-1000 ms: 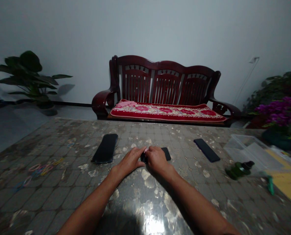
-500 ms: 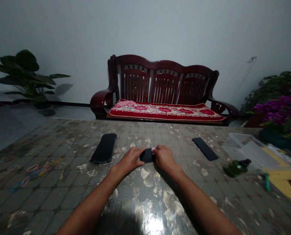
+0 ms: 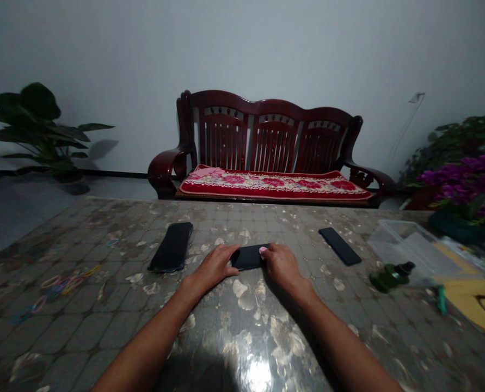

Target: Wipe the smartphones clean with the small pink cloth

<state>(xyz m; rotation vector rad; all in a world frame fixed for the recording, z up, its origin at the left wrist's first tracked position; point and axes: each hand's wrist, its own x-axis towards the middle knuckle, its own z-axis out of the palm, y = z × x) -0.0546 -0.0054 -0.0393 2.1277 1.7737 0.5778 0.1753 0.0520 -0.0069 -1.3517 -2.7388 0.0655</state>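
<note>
A dark smartphone [image 3: 247, 257] lies flat on the patterned table [image 3: 115, 326], its long side running left to right. My left hand [image 3: 216, 262] grips its left end between thumb and fingers. At the phone's right end, my right hand [image 3: 282, 265] is closed on a small pink-white piece [image 3: 262, 250], perhaps cloth or tissue, pressed against the screen. Most of that piece is hidden by the fingers. A larger black phone [image 3: 171, 247] rests to the left of my hands, and another dark phone [image 3: 339, 246] lies to the right.
Colourful rubber bands [image 3: 65, 284] are scattered at the left. On the right stand a green spray bottle [image 3: 391, 276], a clear plastic box [image 3: 409, 253] and purple flowers [image 3: 466, 179], near a yellow sheet [image 3: 466, 305]. Beyond the table is a wooden bench [image 3: 250, 136].
My right hand has slid rightward along the phone with the pink-white piece, uncovering more of the dark screen. My left hand keeps its grip on the left end.
</note>
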